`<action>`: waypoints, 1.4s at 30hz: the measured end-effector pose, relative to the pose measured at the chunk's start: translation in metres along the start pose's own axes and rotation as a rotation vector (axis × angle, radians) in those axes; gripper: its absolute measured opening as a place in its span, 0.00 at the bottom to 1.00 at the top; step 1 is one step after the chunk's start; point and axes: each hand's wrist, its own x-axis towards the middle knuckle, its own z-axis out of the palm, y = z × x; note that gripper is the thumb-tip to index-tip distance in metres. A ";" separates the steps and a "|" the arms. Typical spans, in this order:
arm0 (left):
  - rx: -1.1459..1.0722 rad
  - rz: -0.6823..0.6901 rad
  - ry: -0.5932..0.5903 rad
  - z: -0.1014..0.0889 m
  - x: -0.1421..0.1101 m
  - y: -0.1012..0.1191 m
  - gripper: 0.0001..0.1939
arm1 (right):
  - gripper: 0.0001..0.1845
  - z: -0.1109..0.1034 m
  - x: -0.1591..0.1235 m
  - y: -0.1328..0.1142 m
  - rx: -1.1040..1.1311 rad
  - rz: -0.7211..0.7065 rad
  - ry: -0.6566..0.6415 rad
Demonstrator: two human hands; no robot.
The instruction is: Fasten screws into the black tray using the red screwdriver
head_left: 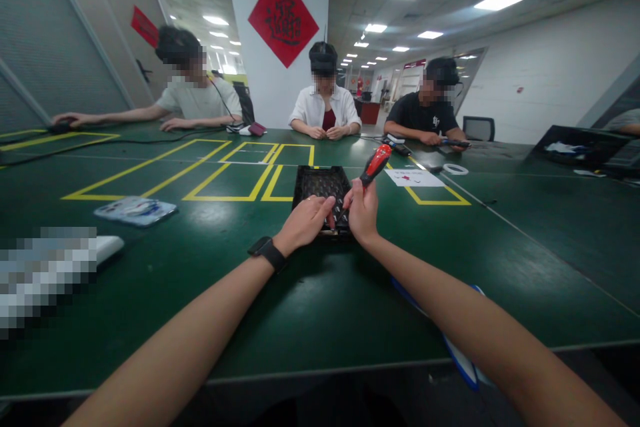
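A black box [324, 180] with rows of small shiny pieces inside lies on the green table in front of me. My right hand [364, 210] is closed around a screwdriver [376, 163] at the box's right side. Its red and black handle tilts up and away to the right; the shaft runs down toward the box's near end. Over the near left part of the box, my left hand [304, 219] has its fingers bent down and the thumb across them. What those fingertips hold, if anything, is hidden. A dark watch is on my left wrist.
A patterned, phone-like flat object [135, 210] lies to the left. White paper [414, 178] and a roll of tape [455, 169] lie ahead right. A blue-edged object [463, 357] sits under my right forearm. Several people sit across the table [240, 320], which has yellow tape outlines.
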 end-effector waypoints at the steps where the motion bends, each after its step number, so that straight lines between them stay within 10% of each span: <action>1: 0.012 0.009 -0.007 0.000 0.000 -0.001 0.35 | 0.14 0.000 0.000 0.000 0.002 -0.001 0.014; 21: 0.126 0.039 -0.029 0.005 0.002 -0.005 0.31 | 0.13 0.000 0.002 0.000 0.016 0.014 0.074; 42: 0.066 0.106 0.009 0.009 0.005 -0.015 0.07 | 0.15 0.001 -0.001 0.000 0.130 0.007 -0.182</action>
